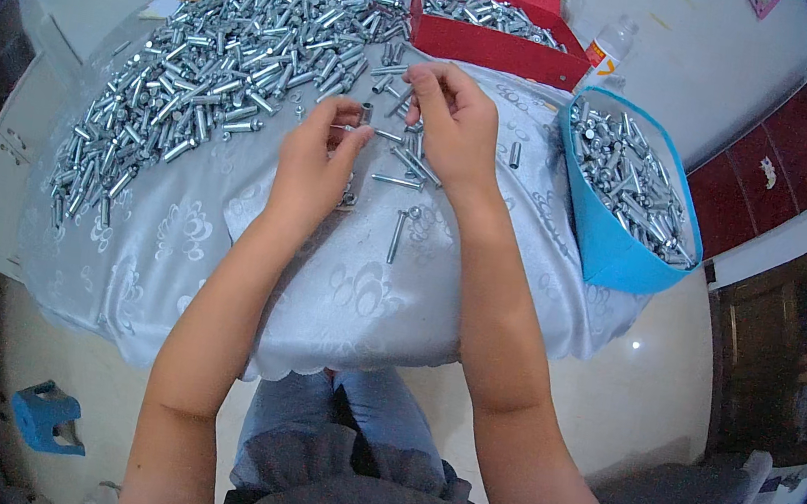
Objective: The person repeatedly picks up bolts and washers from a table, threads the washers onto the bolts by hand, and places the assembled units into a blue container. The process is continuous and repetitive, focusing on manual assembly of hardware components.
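Note:
My left hand [317, 161] is closed, thumb and forefinger pinching a short metal sleeve [367, 113] that stands about upright. A little higher and to the right, my right hand [457, 128] is closed too. Its thumb and forefinger meet at the end of a silvery bolt [388, 71] pointing left. Loose bolts [398, 182] lie on the tablecloth [349, 286] below and between the hands. One more bolt [396, 238] rests nearer to me with a washer or nut by its upper end. Some small parts beneath my fingers are hidden.
A wide heap of sleeve anchors [236, 60] covers the table's left and back. A red box [498, 54] of metal parts stands behind, beside a plastic bottle [610, 48]. At the right edge sits a blue bin [614, 263] full of bolts. A blue stool [46, 417] is on the floor.

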{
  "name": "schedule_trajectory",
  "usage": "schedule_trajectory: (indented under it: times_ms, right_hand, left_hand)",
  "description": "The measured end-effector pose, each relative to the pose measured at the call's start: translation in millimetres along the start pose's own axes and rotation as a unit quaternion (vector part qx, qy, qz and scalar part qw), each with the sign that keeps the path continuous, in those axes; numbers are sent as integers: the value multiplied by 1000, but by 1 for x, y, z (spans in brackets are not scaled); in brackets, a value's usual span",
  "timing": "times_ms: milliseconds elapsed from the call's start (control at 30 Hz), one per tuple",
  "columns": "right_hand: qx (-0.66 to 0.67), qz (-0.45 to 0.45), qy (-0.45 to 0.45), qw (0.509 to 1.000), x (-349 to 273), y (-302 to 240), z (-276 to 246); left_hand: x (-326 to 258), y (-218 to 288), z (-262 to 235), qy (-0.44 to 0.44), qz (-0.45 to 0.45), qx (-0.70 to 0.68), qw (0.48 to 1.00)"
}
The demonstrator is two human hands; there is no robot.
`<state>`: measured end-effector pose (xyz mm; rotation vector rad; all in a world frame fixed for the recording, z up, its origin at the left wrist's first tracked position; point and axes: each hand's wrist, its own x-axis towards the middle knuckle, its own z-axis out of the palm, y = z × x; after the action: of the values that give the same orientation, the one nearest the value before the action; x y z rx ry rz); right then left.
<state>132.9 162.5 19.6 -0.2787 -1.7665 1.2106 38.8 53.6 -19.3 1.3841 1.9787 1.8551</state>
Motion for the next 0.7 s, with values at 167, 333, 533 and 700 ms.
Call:
schedule_trajectory:
  times_ms: [167, 333, 533, 700]
  right_hand:
    - [-13, -2, 8, 1000, 0, 4, 4]
    - [-96, -61, -50, 992, -5, 6, 9]
    - [-134, -124, -45, 982, -5, 1, 11]
    - [-207, -48, -177, 961, -9, -4, 2]
  left_hand:
    - [-5, 10, -2, -48, -25, 8, 999]
    - [-2, 3, -5, -31, 29, 52, 998]
    - [9, 4, -14, 65, 35, -24, 997]
    - [22, 3, -31, 103, -35, -129, 986]
